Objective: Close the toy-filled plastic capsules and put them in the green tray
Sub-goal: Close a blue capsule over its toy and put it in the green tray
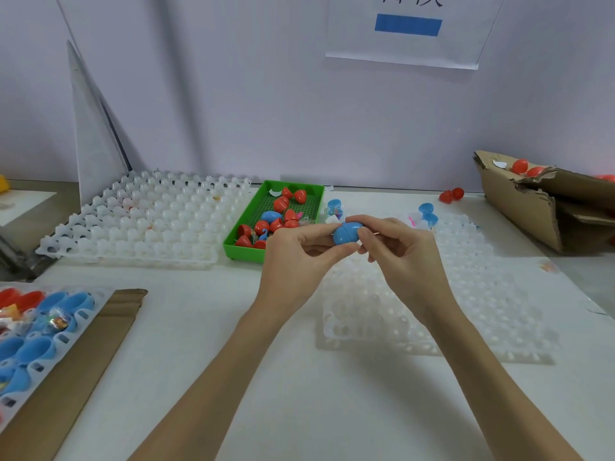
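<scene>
Fingers of my left hand (296, 249) and right hand (396, 247) pinch one blue capsule (346, 233) between them, its halves joined. Green tray (239, 242) sits at ten o'clock from it, holding red capsules (283, 204)

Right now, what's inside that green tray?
The green tray holds mostly red capsules, one blue capsule and small wrapped toys. The left hand covers its near right corner.

A closed blue capsule (346, 233) is held just beside the green tray (240, 248) of red capsules (289, 207).
</scene>
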